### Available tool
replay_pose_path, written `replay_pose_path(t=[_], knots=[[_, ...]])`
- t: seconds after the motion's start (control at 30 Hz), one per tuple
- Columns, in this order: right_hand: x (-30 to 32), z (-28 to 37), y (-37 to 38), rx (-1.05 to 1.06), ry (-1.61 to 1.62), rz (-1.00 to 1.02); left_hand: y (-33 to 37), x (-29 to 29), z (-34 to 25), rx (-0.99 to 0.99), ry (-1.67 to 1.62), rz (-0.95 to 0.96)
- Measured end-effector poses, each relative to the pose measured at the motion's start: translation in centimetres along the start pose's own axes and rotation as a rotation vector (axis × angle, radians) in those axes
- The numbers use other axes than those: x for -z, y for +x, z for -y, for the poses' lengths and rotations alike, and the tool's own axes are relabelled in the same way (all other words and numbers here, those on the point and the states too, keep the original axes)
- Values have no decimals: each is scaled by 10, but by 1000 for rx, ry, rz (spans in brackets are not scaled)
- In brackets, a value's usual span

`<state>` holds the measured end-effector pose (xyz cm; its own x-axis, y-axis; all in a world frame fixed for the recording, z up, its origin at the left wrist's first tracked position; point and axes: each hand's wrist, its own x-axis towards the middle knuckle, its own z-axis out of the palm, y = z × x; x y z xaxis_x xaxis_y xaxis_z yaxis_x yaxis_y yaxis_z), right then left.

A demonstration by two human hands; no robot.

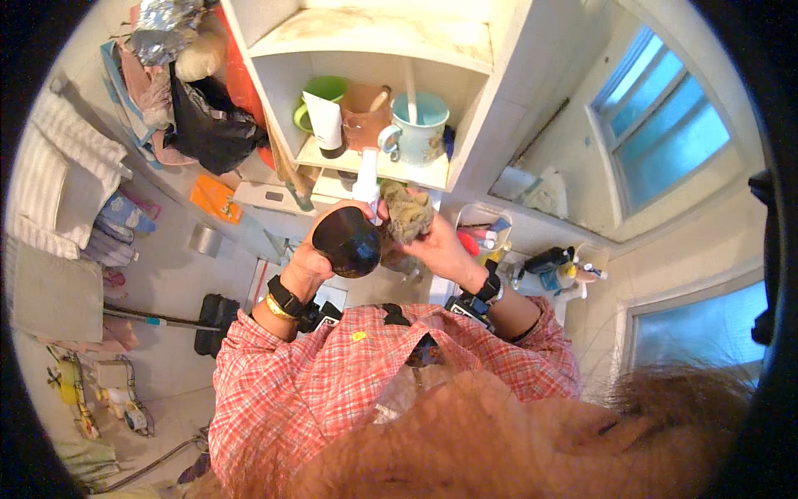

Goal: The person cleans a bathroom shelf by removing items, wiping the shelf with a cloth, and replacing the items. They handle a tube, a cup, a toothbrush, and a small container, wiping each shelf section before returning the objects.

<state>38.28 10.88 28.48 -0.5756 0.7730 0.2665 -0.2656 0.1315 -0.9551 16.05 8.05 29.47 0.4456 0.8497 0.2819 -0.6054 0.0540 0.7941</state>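
- Left hand (309,261) is wrapped around a black cup-shaped container (349,243); whether it holds anything, I cannot tell.
- Right hand (440,249), just beside it, is closed on a crumpled brownish cloth (407,214).
- Beyond both hands, on a shelf (422,170): a blue mug (426,135) with a white stick (411,87) in it, a pinkish tumbler (363,131), a green cup (328,86).
- Right of the right hand, a basket (482,208) holds small coloured items.

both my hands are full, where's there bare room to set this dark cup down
The upper shelf shows bare, stained board between the cabinet's side walls, though not all of it shows. That could take the dark cup. The lower shelf is crowded with a green cup, white tube and light blue mug; bottles cluster at right.
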Motion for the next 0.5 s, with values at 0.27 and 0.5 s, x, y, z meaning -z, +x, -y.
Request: replay_pose_path(t=[0.27, 0.5], knots=[[5, 183, 65, 698, -752, -231, -26, 21, -40, -406, -38, 67], [-24, 244, 248, 576, -1424, -99, -76, 64, -28, -513, 34, -170]])
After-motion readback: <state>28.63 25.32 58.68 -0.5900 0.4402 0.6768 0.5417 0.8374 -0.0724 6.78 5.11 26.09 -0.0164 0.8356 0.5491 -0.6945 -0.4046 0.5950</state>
